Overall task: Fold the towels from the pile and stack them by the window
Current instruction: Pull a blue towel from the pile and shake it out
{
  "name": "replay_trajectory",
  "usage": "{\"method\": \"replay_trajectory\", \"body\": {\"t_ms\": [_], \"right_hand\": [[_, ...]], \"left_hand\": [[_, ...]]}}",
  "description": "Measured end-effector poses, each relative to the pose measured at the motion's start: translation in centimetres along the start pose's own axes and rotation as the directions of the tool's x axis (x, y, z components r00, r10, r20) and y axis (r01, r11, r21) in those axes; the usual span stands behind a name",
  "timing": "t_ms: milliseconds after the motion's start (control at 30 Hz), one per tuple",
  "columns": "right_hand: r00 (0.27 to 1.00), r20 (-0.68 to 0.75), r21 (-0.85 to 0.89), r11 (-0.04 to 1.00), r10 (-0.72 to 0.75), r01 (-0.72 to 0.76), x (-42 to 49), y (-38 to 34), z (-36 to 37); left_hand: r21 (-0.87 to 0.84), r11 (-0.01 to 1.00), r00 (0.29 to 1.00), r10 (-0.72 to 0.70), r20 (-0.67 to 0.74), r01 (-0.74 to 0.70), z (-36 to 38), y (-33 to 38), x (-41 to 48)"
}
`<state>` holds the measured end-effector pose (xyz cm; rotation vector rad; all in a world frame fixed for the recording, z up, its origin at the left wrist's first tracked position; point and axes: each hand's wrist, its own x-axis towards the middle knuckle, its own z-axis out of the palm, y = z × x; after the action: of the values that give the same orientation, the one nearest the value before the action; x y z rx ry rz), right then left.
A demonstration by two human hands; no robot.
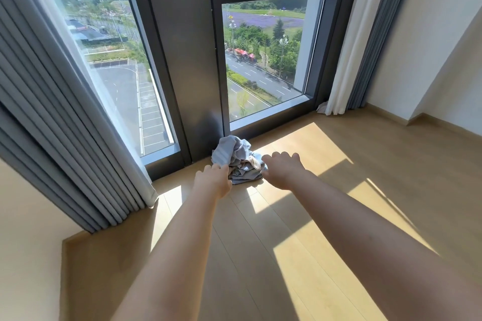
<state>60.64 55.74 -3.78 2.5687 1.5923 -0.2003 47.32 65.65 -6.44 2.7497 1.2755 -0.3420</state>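
Observation:
A crumpled pile of pale blue-grey towels (236, 157) lies on the wooden floor, right against the base of the dark window frame (182, 60). Both my arms stretch out toward it. My left hand (212, 181) is at the pile's near left edge, fingers touching the cloth, with no clear grip showing. My right hand (283, 171) hovers just right of the pile with its fingers spread, holding nothing. The towels are bunched, none of them folded.
Grey pleated curtains (52, 125) hang down to the floor on the left, and a white and grey curtain (352, 60) hangs on the right. Sunlit patches fall across the wooden floor (326, 203). A cream wall (430, 47) stands at the right.

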Motion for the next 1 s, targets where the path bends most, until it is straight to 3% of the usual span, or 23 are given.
{"method": "replay_trajectory", "body": {"t_ms": [633,833,1000], "right_hand": [[0.986,0.039,-0.103,0.981,-0.164,0.167,23.8,-0.4,-2.0],[0.974,0.11,-0.064,0.977,-0.197,0.205,29.5,-1.0,-1.5],[0.98,0.083,0.01,0.983,-0.183,0.183,33.5,-0.6,-0.8]], "left_hand": [[-0.045,0.986,0.987,-0.157,0.023,0.158,-2.3,-4.4,19.2],[-0.015,0.979,0.979,-0.2,0.041,0.201,-2.5,-6.4,23.3],[-0.002,0.965,0.964,-0.263,0.041,0.263,-2.4,-8.0,26.6]]}}
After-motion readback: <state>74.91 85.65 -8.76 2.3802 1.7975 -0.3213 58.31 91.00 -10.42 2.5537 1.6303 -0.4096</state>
